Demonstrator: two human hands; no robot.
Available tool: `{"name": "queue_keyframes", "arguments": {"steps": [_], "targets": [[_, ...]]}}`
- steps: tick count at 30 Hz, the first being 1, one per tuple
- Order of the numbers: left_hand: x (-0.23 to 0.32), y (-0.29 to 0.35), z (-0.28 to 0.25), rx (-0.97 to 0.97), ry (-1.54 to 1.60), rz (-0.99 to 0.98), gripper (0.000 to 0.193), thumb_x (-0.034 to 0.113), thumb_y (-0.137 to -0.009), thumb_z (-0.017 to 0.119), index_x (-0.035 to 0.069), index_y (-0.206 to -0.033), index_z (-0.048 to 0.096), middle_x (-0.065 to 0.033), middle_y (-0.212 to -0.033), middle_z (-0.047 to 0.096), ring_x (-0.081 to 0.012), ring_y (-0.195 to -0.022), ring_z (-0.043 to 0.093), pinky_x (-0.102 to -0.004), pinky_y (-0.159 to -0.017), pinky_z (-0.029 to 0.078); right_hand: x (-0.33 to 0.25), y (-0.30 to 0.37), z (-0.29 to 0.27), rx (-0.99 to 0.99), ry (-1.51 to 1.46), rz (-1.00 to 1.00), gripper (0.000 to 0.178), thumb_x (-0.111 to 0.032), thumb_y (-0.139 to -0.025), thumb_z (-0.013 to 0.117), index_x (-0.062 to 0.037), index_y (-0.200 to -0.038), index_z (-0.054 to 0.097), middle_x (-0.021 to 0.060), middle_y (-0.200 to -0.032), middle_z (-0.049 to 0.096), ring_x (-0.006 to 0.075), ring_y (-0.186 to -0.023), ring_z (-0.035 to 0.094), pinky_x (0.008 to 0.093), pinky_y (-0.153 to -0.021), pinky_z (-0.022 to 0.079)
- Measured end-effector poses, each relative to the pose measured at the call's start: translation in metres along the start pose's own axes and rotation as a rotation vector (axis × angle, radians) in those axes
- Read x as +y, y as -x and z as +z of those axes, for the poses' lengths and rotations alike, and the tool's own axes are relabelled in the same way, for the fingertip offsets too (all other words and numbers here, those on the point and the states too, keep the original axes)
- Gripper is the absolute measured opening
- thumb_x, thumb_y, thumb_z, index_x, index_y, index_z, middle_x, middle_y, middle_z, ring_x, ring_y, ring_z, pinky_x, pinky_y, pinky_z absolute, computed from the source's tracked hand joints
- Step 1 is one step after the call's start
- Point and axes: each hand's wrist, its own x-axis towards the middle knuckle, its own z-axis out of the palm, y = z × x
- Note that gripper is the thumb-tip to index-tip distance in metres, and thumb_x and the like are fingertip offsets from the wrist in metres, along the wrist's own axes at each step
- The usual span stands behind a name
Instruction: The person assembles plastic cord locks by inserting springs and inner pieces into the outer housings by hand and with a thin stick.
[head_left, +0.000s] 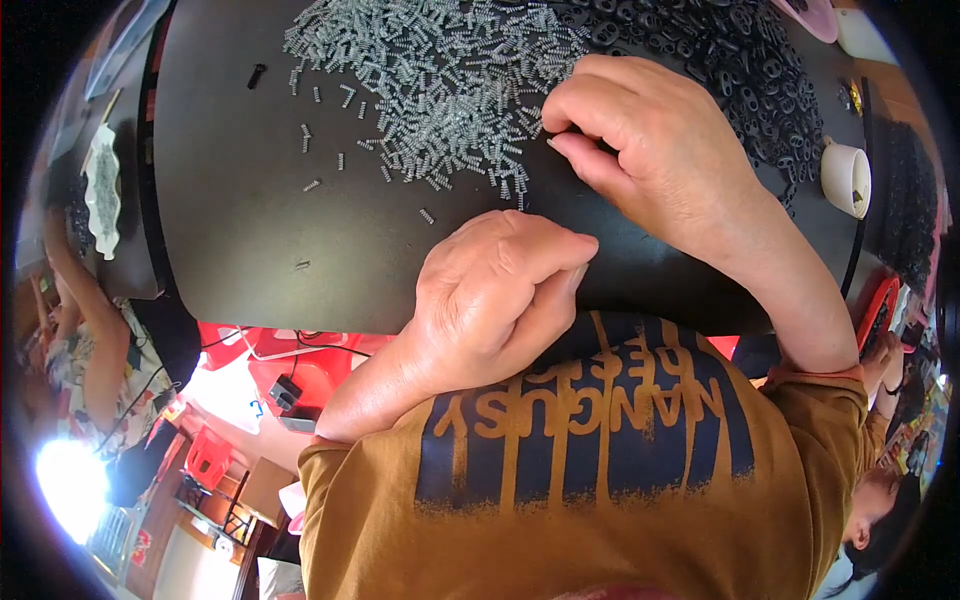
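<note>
Many small metal springs (440,105) lie in a loose heap on the dark table (230,200), with a few strays toward the near left. My right hand (655,150) is at the right edge of the heap, its fingers curled and the thumb close to the index finger; anything between them is too hidden to make out. Closer to my body, my left hand (500,285) is closed, thumb against the bent index finger, and whatever it may hold is out of sight. Small black parts with round holes (770,105) are spread beyond my right hand.
A single black piece (257,76) lies at the far left of the table. By the right edge is a white cup (846,180), and a pink container (812,18) sits at the far right. Other people are at both sides. Red stools (290,375) are below the table edge.
</note>
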Motion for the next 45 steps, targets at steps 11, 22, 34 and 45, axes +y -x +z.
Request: {"name": "queue_keyframes", "arguments": {"steps": [11, 22, 34, 45], "targets": [[0.0, 0.001, 0.002, 0.0, 0.003, 0.004, 0.024, -0.011, -0.067, 0.06, -0.001, -0.087, 0.052, -0.0119, -0.074, 0.06, -0.019, -0.064, 0.058, -0.0257, -0.057, 0.046, -0.002, -0.002, -0.004, -0.118, 0.085, 0.014, 0.006, -0.009, -0.069, 0.057, -0.0038, -0.073, 0.055, 0.0091, -0.075, 0.055, 0.026, -0.075, 0.056, 0.0352, -0.066, 0.046], [0.005, 0.005, -0.002, 0.198, 0.226, -0.294, 0.026, -0.012, -0.07, 0.056, -0.002, -0.094, 0.053, -0.0084, -0.074, 0.057, -0.0114, -0.059, 0.053, -0.0202, -0.05, 0.04, -0.006, 0.003, -0.01, -0.021, -0.222, 0.053, 0.014, 0.003, -0.067, 0.059, -0.0035, -0.075, 0.05, 0.0041, -0.069, 0.051, 0.0168, -0.063, 0.052, 0.0245, -0.058, 0.042], [0.017, -0.001, 0.002, 0.141, 0.263, -0.347, 0.021, -0.007, -0.076, 0.057, 0.0, -0.096, 0.054, -0.0023, -0.081, 0.054, -0.0024, -0.061, 0.044, -0.0158, -0.051, 0.035, -0.032, 0.033, -0.024, 0.029, -1.273, 0.496, 0.007, 0.002, -0.078, 0.056, -0.0023, -0.084, 0.054, 0.0005, -0.078, 0.056, 0.0035, -0.071, 0.052, 0.0159, -0.063, 0.042], [0.024, -0.005, 0.006, 0.188, 0.448, -0.406, 0.013, -0.005, -0.08, 0.053, 0.001, -0.091, 0.052, 0.0017, -0.076, 0.052, 0.0004, -0.06, 0.042, -0.014, -0.05, 0.034, -0.031, 0.044, -0.027, 0.076, -1.383, 0.455, 0.01, -0.006, -0.082, 0.055, -0.0011, -0.09, 0.054, 0.0028, -0.082, 0.058, 0.0069, -0.076, 0.056, 0.0196, -0.068, 0.047]]}}
